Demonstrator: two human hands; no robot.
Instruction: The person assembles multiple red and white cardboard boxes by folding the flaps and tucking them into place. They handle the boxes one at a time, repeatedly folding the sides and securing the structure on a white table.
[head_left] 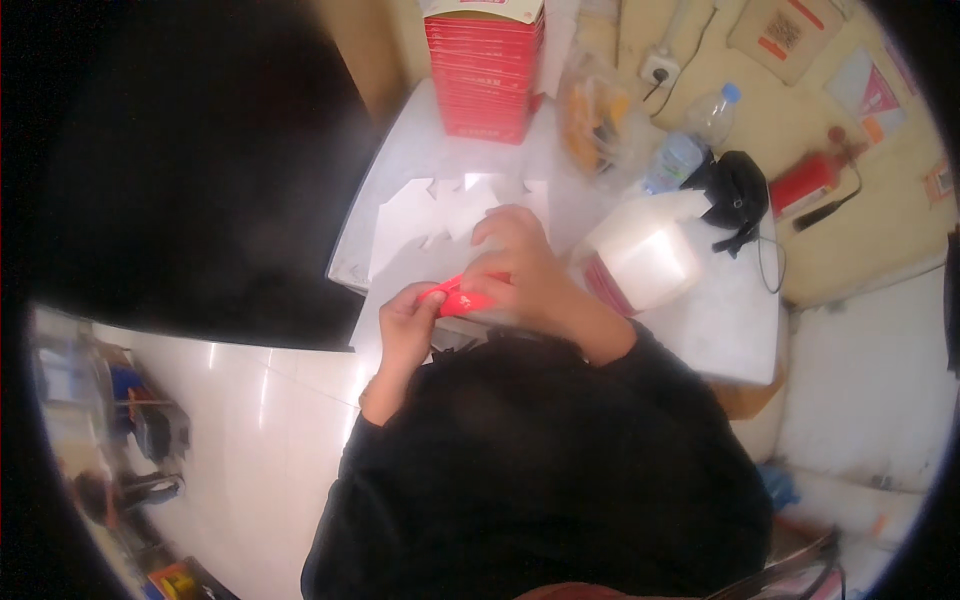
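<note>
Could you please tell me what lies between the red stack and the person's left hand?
In the head view, white notched card lies on the table between the red stack and left hand.

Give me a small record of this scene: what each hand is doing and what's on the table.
Left hand: pinches a small red printed piece
Right hand: touches the same piece; exact grip unclear
White table, beyond the hands: flat white cut-out sheet
Far side: tall red stack
Right side: white plastic jug, blue-capped clear bottle
</note>
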